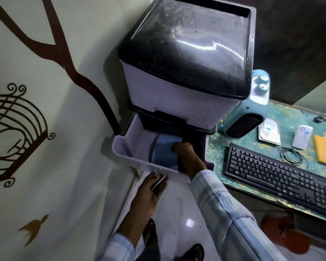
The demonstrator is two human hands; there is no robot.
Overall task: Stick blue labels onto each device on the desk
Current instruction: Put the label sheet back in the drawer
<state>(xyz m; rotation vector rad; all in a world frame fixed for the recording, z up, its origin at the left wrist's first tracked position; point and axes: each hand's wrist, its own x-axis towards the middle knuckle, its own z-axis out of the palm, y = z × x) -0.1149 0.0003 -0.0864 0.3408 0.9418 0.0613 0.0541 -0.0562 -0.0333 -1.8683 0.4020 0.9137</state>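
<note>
Head view: plastic drawer unit with dark glossy top fills upper centre, standing against a wall with a brown tree-and-birdcage decal at frame left. Its lower drawer is pulled out, centre frame. Right hand reaches down into the drawer, fingers curled onto a blue sheet lying on the drawer floor; grip looks pressed onto the sheet's right edge, fingertips partly hidden, so pinch versus flat press cannot be told. Left hand sits just below the drawer's front lip, fingers together against the front edge, touching it; whether it hooks a handle is not clear. Both arms wear pale checked sleeves; sandalled feet on white tile at bottom centre. Counter with teal patterned cover at right of frame, just beside the drawer unit. On it: light-blue fan heater with two knobs nearest the unit, a hard drive with a small blue label on top, a white power bank also with a small blue mark, a yellow slab-shaped device, a coiled black cable, and a black keyboard along the near edge.
</note>
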